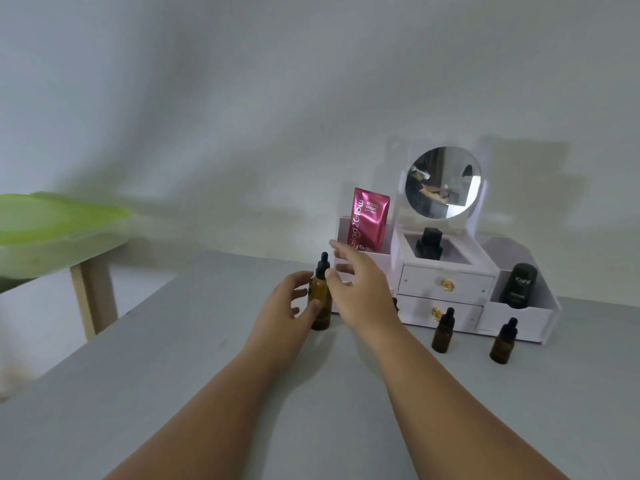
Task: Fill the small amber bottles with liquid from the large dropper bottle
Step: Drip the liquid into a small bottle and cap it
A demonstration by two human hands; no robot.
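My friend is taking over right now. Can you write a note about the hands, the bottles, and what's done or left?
Left hand: open, fingers touching the large dropper bottle, no firm grip yet.
Right hand: open, empty, beside the bottle's cap.
Two small amber bottles stand capped on the table before the white organizer.
Done: nothing visible.
Left: uncap, fill both small bottles.

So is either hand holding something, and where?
The left hand curls around the big bottle's body; firm contact cannot be told. The right hand holds nothing.
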